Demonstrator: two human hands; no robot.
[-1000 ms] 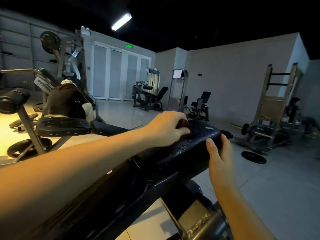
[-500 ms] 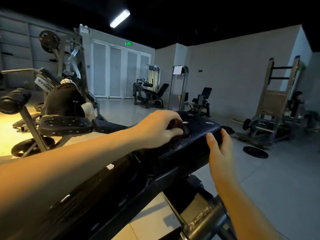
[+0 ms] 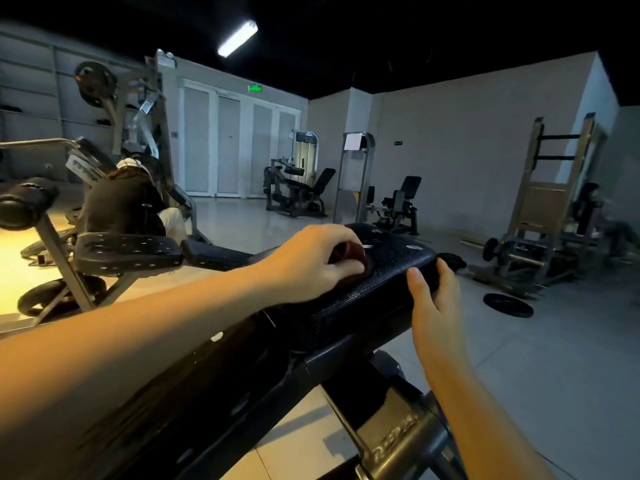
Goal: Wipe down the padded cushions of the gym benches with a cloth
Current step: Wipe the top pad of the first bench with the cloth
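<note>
Black textured bench cushion (image 3: 384,282), tilted, far end raised; dark reddish cloth (image 3: 348,256) bunched on top (mostly hidden).

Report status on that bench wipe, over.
Left hand grips dark cloth, pressed on bench cushion. Right hand holds the cushion's end edge. Nothing seen in the cloth's way.
</note>
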